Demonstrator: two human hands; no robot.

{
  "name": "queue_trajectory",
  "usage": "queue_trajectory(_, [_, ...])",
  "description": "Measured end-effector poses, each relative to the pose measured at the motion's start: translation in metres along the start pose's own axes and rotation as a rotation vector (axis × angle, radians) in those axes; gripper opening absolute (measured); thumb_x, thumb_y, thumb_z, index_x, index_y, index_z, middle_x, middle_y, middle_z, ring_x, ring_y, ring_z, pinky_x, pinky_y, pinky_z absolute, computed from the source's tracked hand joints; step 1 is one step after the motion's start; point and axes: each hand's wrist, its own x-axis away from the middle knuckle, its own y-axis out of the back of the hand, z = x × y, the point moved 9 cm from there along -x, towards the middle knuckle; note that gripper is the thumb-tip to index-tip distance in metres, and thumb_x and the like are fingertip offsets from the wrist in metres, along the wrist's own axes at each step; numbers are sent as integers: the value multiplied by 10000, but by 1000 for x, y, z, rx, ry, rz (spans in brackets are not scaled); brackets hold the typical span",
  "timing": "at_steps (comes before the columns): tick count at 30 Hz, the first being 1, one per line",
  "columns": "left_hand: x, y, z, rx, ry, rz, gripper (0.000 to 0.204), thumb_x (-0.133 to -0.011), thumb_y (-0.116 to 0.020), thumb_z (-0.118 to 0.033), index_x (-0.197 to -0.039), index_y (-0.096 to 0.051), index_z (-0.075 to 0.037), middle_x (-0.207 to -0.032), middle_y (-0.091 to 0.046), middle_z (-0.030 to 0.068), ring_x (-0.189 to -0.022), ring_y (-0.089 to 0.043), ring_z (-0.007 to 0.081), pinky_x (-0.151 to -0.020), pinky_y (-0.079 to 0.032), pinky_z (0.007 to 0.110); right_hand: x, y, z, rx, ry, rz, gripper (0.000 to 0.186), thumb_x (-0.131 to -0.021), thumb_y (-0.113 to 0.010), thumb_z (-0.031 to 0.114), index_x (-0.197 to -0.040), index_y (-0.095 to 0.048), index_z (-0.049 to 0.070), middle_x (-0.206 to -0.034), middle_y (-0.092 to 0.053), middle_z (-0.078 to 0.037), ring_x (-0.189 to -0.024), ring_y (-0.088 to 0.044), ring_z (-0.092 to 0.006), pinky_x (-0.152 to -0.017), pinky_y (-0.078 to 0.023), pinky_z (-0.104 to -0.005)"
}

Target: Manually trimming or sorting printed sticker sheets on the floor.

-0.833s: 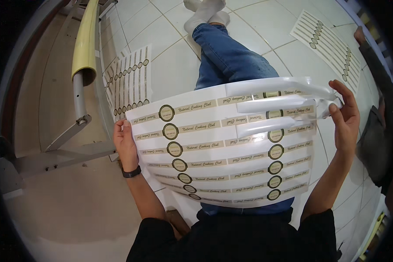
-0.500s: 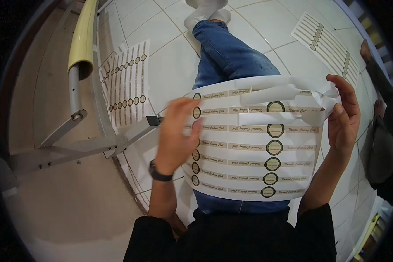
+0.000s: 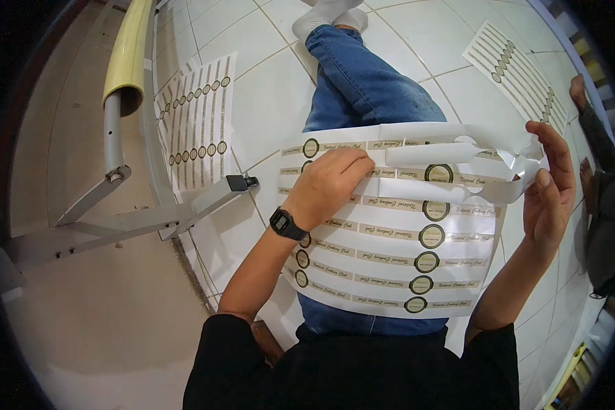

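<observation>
A large white sheet of printed labels (image 3: 389,246), with tan bands and dark-ringed round badges, lies across my lap. Loose white strips (image 3: 430,156), partly lifted from its upper rows, curl and bunch together at the right. Between its thumb and fingers my right hand (image 3: 552,188) pinches that bunch beside the sheet's upper right edge. My left hand (image 3: 328,188), with a black watch on the wrist, rests over the sheet's upper left part. Its fingers are bent and pressed together near the strips' left ends; what they grip, if anything, is hidden.
More label sheets (image 3: 197,130) lie on the white tiled floor to the left, and another label sheet (image 3: 516,68) at the far right. A grey metal frame (image 3: 143,229) with a yellow padded tube (image 3: 126,61) stands at left. Another person's dark-clothed limb (image 3: 601,205) shows at right.
My left hand has moved right and slightly up, from the sheet's left edge onto its upper rows, and its fingers have closed. The white strips stand more lifted; my right hand keeps its pinch.
</observation>
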Motion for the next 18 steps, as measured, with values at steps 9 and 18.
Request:
queue_trajectory(9, [-9,-3,-1,23,48,-60,208,-751,-656,-20,-938,-570,-50,-913,-605,98,-787,-617,263,-679,-506,328,3,2,-4,-33,-60,-13,579,-772,-612,197,-1284,-470,-33,-1282,-501,-210,-1244,-451,-258,-987,-435,-371])
queue_trajectory(18, [-34,5,-15,56,-39,-253,237,-706,-751,-109,-848,-570,-51,-880,-570,92,-796,-571,263,-684,-478,324,7,6,5,23,40,-13,604,-772,-670,185,-1296,-460,-30,-1286,-501,-199,-1224,-469,-230,-892,-496,-332])
